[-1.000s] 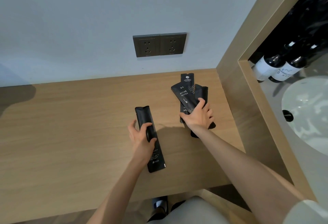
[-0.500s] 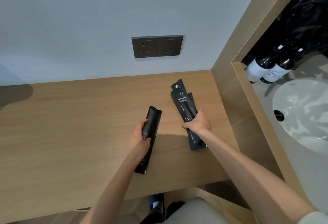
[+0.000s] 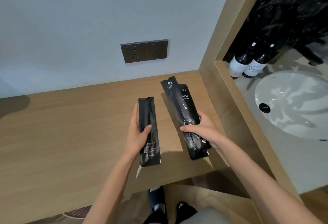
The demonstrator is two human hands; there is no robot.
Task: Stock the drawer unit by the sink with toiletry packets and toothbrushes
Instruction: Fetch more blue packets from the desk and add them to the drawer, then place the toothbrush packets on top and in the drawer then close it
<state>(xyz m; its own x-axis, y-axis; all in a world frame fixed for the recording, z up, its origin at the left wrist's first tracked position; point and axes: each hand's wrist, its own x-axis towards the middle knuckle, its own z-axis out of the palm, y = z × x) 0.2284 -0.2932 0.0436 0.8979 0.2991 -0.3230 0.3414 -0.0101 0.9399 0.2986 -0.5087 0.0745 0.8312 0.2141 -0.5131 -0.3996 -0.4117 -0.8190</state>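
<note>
My left hand (image 3: 137, 135) grips one long black toothbrush packet (image 3: 148, 131), held lengthwise above the wooden counter (image 3: 62, 135). My right hand (image 3: 202, 129) is closed on a stack of black packets (image 3: 182, 106) printed "TOOTH BRUSH", lifted off the counter and angled away from me. The two bundles lie side by side, a small gap apart. No drawer unit is in view.
A wooden partition (image 3: 229, 99) rises right of the counter. Beyond it are a white sink basin (image 3: 292, 103) and two dark bottles with white labels (image 3: 246, 64). A double wall socket (image 3: 144, 51) sits above the counter. My feet show below the counter edge.
My right hand gathered the spread packets into one stack and lifted them off the counter. My left hand turned its packet to point away from me and raised it. The view has come closer.
</note>
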